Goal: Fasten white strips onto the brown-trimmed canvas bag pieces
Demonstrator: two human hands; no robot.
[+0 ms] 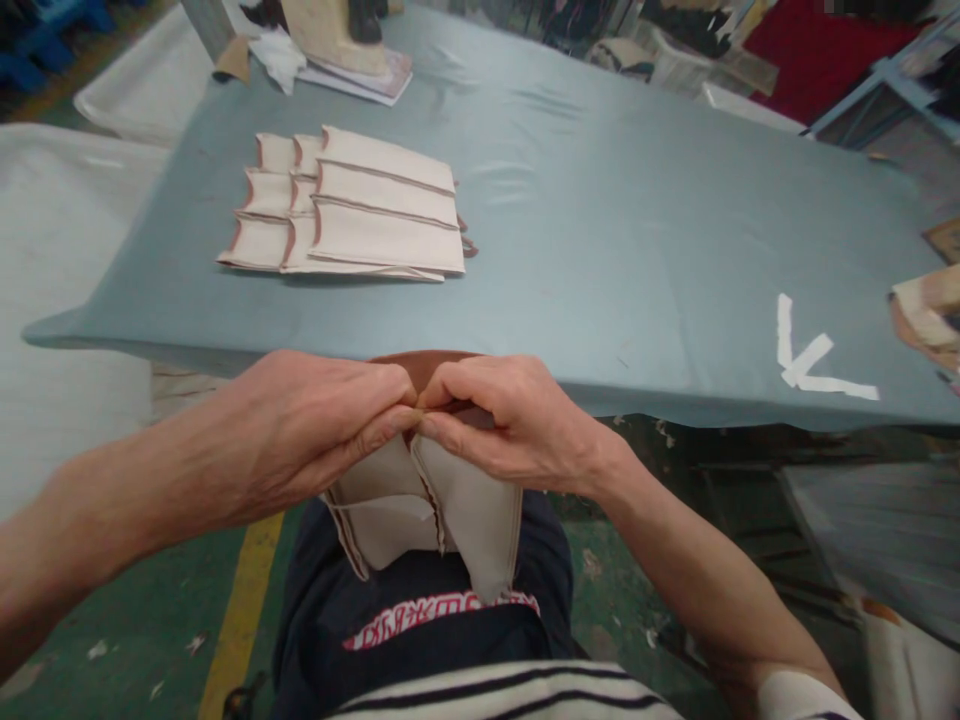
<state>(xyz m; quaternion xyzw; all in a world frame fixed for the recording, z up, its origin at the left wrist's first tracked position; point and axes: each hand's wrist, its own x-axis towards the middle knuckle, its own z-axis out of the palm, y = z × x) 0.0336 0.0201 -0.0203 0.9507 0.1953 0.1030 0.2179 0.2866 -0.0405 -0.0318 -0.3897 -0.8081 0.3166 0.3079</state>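
Note:
A cream fabric pouch (480,500) with brown edging hangs in front of my lap, near the table's front edge. My left hand (352,415) pinches its brown top edge between thumb and fingers. Right beside it, my right hand (499,415) pinches the same edge, and the fingertips of both hands meet. Below them the cream panels fold apart, with seams and brown raw edges showing. The part between my fingers is mostly hidden.
On the blue-covered table (600,250) lie stacked cream fabric pieces (390,195) with brown trim. Papers (375,75) and a beige object (330,35) stand at the back. White tape strips (810,360) mark the right side. A yellow floor line (244,600) runs at lower left.

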